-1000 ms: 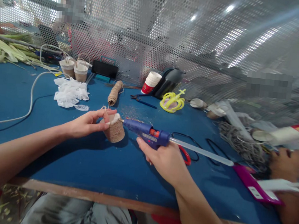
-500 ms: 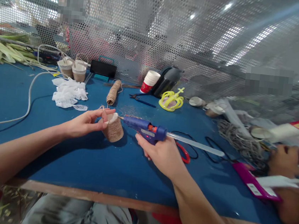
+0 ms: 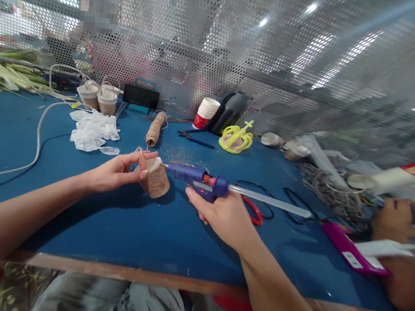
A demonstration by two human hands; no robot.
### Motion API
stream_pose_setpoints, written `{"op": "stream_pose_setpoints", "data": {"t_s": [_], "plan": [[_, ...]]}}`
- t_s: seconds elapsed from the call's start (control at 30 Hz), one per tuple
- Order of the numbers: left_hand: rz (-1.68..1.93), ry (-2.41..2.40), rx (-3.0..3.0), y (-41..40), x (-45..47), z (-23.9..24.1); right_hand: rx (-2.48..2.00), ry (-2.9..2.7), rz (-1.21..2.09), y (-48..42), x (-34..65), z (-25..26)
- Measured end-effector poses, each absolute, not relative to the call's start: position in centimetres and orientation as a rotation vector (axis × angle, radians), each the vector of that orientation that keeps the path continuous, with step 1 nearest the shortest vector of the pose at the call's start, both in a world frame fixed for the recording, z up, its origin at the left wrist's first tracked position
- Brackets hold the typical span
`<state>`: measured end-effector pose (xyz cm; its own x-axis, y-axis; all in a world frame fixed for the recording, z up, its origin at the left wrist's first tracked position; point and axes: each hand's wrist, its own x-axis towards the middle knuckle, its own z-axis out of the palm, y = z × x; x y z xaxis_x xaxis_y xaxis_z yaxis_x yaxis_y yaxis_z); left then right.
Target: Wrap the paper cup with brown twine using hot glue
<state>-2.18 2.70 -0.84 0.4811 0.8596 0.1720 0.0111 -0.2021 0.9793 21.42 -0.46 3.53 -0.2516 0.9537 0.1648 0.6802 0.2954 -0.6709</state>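
Observation:
My left hand (image 3: 126, 169) grips a small cup wrapped in twine (image 3: 157, 182) by its rim, fingers closed over the white edge. The cup is tilted just above the blue table. A blue glue gun (image 3: 194, 178) is in my right hand (image 3: 226, 212), its nozzle at the cup's white rim; whether it touches I cannot tell. A clear glue stick (image 3: 271, 201) juts from the gun's back, and a small red light glows on its side. Behind the cup lies a spool of twine (image 3: 154, 129), with a strand leading toward my left hand.
White lace (image 3: 93, 131) and two twine-wrapped cups (image 3: 107, 100) stand to the left. Pliers (image 3: 198, 139), stacked paper cups (image 3: 206, 112) and a yellow crown (image 3: 236, 139) are at the back. Rightward are a purple power strip (image 3: 349, 249) and another person's hand (image 3: 395, 220).
The view has shifted very slightly. Both hands, the cup and the glue gun keep practically the same positions, with the nozzle still at the rim.

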Motion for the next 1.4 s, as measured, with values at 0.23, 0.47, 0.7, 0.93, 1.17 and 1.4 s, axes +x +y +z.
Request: {"op": "stream_pose_setpoints", "data": {"t_s": [0.23,0.47,0.7,0.93,1.17,1.4], "plan": [[0.937,0.774,1.593,2.7,-2.2,-0.9,-1.472,-2.076,0.556,-0.3,21.6,3.2],[0.947,0.779,1.590,2.7,-2.1,-0.8,-1.394,-2.145,0.436,-1.3,21.4,3.4],[0.941,0.765,1.604,2.6,-2.1,-1.0,-1.356,-2.160,0.428,-1.8,21.0,3.2],[0.942,0.756,1.617,2.7,-2.2,-0.9,-1.442,-2.079,0.598,-1.1,21.3,3.6],[0.924,0.765,1.653,2.9,-2.4,-1.2,-1.531,-1.974,0.742,-0.1,21.2,3.8],[0.930,0.756,1.677,3.0,-2.2,-1.2,-1.577,-1.937,0.780,0.5,21.3,3.3]]}}
